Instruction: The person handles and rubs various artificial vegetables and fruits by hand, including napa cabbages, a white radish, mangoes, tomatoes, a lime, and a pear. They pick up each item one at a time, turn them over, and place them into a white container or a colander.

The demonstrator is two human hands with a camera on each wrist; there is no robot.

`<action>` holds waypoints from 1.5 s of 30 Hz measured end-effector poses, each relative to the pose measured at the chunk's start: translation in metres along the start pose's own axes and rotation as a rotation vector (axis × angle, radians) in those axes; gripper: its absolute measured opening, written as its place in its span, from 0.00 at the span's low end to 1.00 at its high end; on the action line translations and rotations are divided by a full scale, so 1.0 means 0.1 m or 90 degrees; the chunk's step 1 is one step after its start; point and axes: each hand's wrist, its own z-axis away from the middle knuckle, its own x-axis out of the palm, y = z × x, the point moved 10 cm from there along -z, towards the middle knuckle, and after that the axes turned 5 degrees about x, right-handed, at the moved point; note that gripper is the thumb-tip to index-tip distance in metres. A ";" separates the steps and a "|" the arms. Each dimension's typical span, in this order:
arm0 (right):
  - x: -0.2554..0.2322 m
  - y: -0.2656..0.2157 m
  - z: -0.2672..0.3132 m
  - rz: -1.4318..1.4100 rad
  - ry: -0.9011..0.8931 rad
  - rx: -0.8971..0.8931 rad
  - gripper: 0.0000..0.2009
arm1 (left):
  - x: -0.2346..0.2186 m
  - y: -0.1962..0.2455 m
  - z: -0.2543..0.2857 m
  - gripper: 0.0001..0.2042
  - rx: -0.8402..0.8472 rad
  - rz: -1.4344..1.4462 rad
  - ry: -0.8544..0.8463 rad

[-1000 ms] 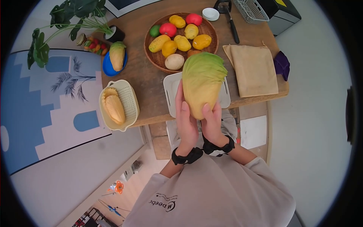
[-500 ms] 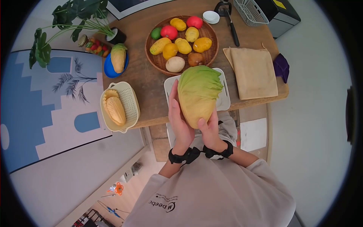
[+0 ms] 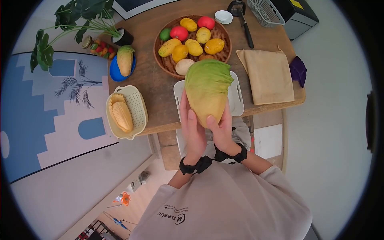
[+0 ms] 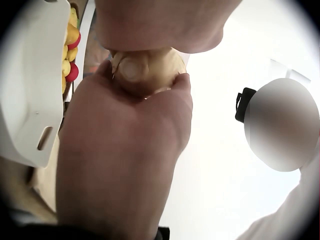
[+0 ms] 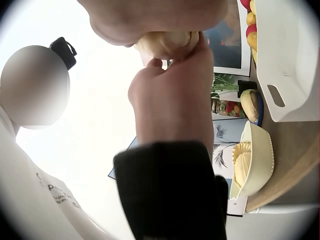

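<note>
A napa cabbage (image 3: 208, 88), leafy green at the far end and pale yellow at the base, is held up between both hands in the head view. My left hand (image 3: 193, 130) grips its left side, with the thumb on the front near the base. On the other side my right hand (image 3: 223, 130) holds it, thumb pressed across the lower front. The left wrist view shows the pale round base of the cabbage (image 4: 150, 75) between the two hands. Behind and below it lies a white tray (image 3: 180, 95), partly hidden by the cabbage.
A round wicker basket (image 3: 158, 61) of fruit stands behind the tray. At left are a cream basket (image 3: 138, 106) holding a ridged yellow item, and a blue plate (image 3: 115, 72) with another cabbage. A folded tan cloth (image 3: 268, 78) and a black-handled knife (image 3: 247, 34) lie at right.
The cabbage and both hands first came toward the body and slightly left, then rose a little away from it again. Both hands keep their hold. The other things stay put.
</note>
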 end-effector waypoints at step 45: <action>-0.13 0.05 -0.02 0.019 0.058 0.019 0.45 | 0.09 0.24 -0.26 0.41 0.115 -0.114 -0.053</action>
